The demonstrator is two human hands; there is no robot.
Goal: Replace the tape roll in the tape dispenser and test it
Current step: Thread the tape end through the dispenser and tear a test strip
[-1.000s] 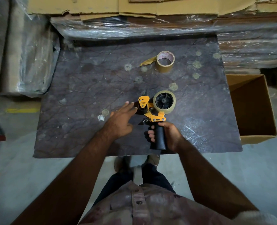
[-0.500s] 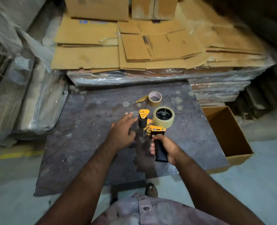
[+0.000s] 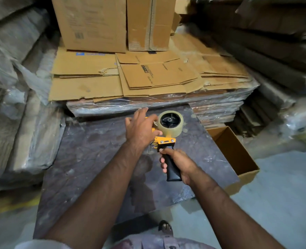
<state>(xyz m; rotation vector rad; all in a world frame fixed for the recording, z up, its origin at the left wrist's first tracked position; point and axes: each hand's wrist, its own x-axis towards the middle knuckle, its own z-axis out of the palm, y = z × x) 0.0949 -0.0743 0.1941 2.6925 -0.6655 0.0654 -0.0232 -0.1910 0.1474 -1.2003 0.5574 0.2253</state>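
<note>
My right hand [image 3: 181, 163] grips the black handle [image 3: 172, 168] of the yellow tape dispenser [image 3: 165, 141], held above the dark stone slab [image 3: 94, 159]. A full roll of clear tan tape [image 3: 171, 129] sits on the dispenser's black hub. My left hand [image 3: 139, 130] lies over the dispenser's front end with its fingers spread, the thumb beside the roll. That hand hides the front roller and blade. The old tape roll seen earlier on the slab is out of sight behind the hand and dispenser.
A stack of flattened cardboard [image 3: 148, 78] wrapped in plastic borders the slab's far edge, with upright boxes [image 3: 94, 24] behind it. An open cardboard box [image 3: 238, 155] stands on the floor at the right. Plastic-wrapped bundles [image 3: 23, 132] crowd the left side.
My right hand lifted the dispenser off the slab and carried it forward. My left hand moved from beside the front end to over it. The camera tilted up toward the cardboard stack.
</note>
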